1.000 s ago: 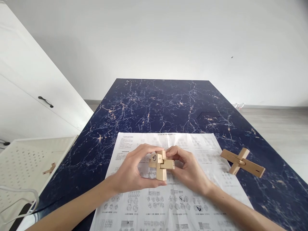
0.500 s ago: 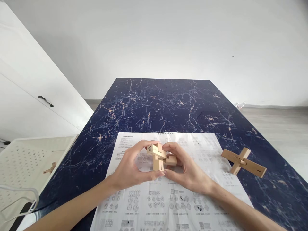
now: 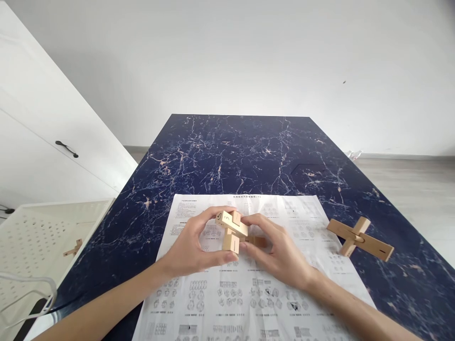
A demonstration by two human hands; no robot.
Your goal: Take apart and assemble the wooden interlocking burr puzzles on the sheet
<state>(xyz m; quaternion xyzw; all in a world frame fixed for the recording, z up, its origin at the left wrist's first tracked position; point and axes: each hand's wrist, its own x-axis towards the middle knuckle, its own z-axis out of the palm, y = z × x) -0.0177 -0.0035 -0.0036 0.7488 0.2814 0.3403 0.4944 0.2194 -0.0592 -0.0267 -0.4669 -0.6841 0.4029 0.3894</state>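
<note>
Between my hands, above the instruction sheet, is a partly assembled wooden burr puzzle of interlocked notched blocks with dark markings. My left hand grips its left side, thumb at the front block and fingers behind. With thumb and fingers, my right hand pinches a wooden piece on the puzzle's right side. That piece is partly hidden by my fingers; whether it is locked into the rest I cannot tell.
A cross of two joined wooden pieces lies to the right, over the sheet's edge on the dark blue marbled table. At the left stands a white perforated cart with another small wooden cross and white cables.
The puzzle has turned slightly and its front block has shifted a little left. My right thumb has moved up from the front block onto the right-hand piece.
</note>
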